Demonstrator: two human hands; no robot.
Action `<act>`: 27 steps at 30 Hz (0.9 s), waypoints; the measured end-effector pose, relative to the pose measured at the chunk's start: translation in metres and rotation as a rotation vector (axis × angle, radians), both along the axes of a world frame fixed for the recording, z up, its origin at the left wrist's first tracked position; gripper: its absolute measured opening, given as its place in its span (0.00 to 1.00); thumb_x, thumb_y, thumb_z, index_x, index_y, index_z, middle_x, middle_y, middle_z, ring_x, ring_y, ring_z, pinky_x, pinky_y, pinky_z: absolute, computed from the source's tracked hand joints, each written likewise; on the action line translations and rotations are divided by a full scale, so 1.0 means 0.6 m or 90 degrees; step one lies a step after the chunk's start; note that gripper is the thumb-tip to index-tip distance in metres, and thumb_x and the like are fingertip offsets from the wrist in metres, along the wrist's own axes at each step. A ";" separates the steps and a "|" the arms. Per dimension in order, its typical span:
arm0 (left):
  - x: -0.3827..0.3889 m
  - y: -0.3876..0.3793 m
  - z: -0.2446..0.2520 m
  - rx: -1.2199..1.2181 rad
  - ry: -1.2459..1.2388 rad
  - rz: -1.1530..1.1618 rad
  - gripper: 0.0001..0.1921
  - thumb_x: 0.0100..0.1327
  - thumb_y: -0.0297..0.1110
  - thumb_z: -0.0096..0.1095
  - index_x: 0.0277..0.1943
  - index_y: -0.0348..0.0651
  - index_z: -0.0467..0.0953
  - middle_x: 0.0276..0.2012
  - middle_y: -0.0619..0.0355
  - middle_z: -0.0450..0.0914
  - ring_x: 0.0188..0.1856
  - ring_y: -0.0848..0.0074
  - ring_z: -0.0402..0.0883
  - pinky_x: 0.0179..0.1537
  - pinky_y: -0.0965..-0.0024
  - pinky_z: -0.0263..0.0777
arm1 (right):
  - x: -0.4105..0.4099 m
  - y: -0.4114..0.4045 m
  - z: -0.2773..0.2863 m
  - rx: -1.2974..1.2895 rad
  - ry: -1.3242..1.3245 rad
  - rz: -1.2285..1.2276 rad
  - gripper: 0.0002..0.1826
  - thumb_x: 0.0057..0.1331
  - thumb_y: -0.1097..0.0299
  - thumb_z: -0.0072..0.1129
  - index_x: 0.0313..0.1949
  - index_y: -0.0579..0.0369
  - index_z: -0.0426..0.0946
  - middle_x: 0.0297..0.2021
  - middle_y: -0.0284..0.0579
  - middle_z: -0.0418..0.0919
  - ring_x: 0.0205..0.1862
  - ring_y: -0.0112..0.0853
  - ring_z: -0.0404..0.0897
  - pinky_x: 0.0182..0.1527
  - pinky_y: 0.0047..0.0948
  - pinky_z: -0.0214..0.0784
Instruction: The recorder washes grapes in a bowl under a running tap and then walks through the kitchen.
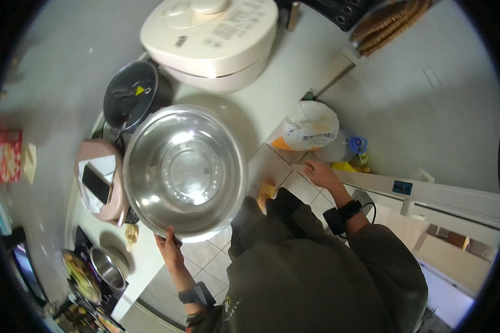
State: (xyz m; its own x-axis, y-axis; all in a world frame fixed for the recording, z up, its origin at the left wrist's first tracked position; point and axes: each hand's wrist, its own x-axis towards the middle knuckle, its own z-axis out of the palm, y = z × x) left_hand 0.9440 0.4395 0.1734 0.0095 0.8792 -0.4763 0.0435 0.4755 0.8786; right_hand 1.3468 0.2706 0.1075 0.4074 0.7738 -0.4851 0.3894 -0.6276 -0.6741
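My left hand (169,249) grips the near rim of a large stainless steel basin (187,175), its thumb over the edge. The basin's inside faces the camera, and nothing shows in it. Behind it on the counter stand a cream rice cooker (216,45) and a dark pot (131,95) with small items in it. My right hand (321,174) is held out to the right, over the tiled floor, near a white and orange plastic bag (310,127). Its fingers are bent around what looks like a thin pale edge; whether they hold it is unclear.
A pink appliance (102,145) beside the basin bears a paper and a phone (96,183). Farther left are a small steel bowl (108,268) and a lidded pan (81,277). A large clear bottle (337,145) with a blue handle stands by the bag. A white door frame (441,187) lies at right.
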 end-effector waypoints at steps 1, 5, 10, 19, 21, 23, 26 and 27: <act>0.000 0.002 -0.007 -0.004 0.002 -0.017 0.15 0.54 0.29 0.54 0.45 0.41 0.63 0.18 0.68 0.64 0.13 0.89 0.55 0.13 0.83 0.46 | -0.013 -0.032 0.003 -0.139 -0.162 0.038 0.21 0.57 0.61 0.48 0.45 0.64 0.65 0.42 0.54 0.69 0.42 0.43 0.70 0.47 0.37 0.59; -0.009 -0.002 -0.022 -0.041 -0.005 -0.027 0.18 0.54 0.39 0.56 0.45 0.40 0.63 0.24 0.66 0.68 0.22 0.86 0.65 0.22 0.81 0.61 | -0.012 -0.116 -0.023 -0.263 -0.440 0.107 0.21 0.55 0.62 0.47 0.43 0.67 0.67 0.46 0.60 0.65 0.52 0.49 0.60 0.56 0.44 0.43; -0.021 0.002 0.009 -0.039 0.205 0.006 0.31 0.54 0.51 0.52 0.55 0.40 0.56 0.44 0.54 0.68 0.35 0.77 0.72 0.26 0.77 0.65 | 0.000 -0.136 -0.059 -0.278 -0.626 0.132 0.19 0.52 0.61 0.49 0.38 0.64 0.71 0.41 0.56 0.69 0.50 0.46 0.62 0.54 0.46 0.44; 0.041 0.047 0.150 0.427 0.203 -0.076 0.19 0.60 0.35 0.47 0.52 0.36 0.59 0.37 0.55 0.72 0.19 0.88 0.62 0.18 0.87 0.51 | -0.011 -0.113 -0.058 -0.443 -0.525 0.102 0.11 0.52 0.61 0.49 0.30 0.53 0.76 0.28 0.43 0.76 0.37 0.40 0.72 0.42 0.40 0.54; 0.055 0.050 0.167 0.417 0.131 -0.113 0.19 0.60 0.35 0.47 0.51 0.35 0.59 0.35 0.55 0.72 0.18 0.88 0.61 0.17 0.87 0.50 | -0.034 -0.112 -0.038 -0.469 -0.537 0.098 0.12 0.52 0.61 0.49 0.30 0.53 0.76 0.27 0.43 0.76 0.37 0.39 0.72 0.41 0.40 0.55; 0.063 0.049 0.172 0.401 0.020 -0.190 0.18 0.60 0.34 0.47 0.50 0.35 0.61 0.33 0.55 0.72 0.18 0.89 0.61 0.17 0.87 0.51 | -0.064 -0.114 -0.010 -0.529 -0.424 0.090 0.11 0.53 0.62 0.48 0.30 0.53 0.76 0.29 0.43 0.76 0.38 0.38 0.72 0.40 0.37 0.56; 0.076 0.047 0.175 0.380 -0.006 -0.259 0.16 0.59 0.32 0.49 0.48 0.33 0.63 0.31 0.55 0.72 0.19 0.87 0.63 0.18 0.87 0.57 | -0.114 -0.139 0.001 -0.604 -0.342 0.124 0.12 0.54 0.61 0.48 0.33 0.54 0.75 0.33 0.45 0.75 0.41 0.40 0.71 0.42 0.42 0.57; 0.082 0.046 0.175 0.390 -0.020 -0.260 0.16 0.59 0.33 0.50 0.47 0.33 0.64 0.29 0.55 0.72 0.19 0.86 0.64 0.18 0.86 0.57 | -0.141 -0.163 -0.013 -0.606 -0.342 0.118 0.12 0.54 0.61 0.48 0.33 0.54 0.75 0.33 0.45 0.75 0.41 0.40 0.71 0.42 0.42 0.57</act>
State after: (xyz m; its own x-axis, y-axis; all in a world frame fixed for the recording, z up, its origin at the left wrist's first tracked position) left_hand 0.9934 0.4671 0.2782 0.3982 0.9112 0.1058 0.0819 -0.1502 0.9853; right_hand 1.2621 0.1727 0.0995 0.6598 0.2503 -0.7085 0.6282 -0.7011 0.3373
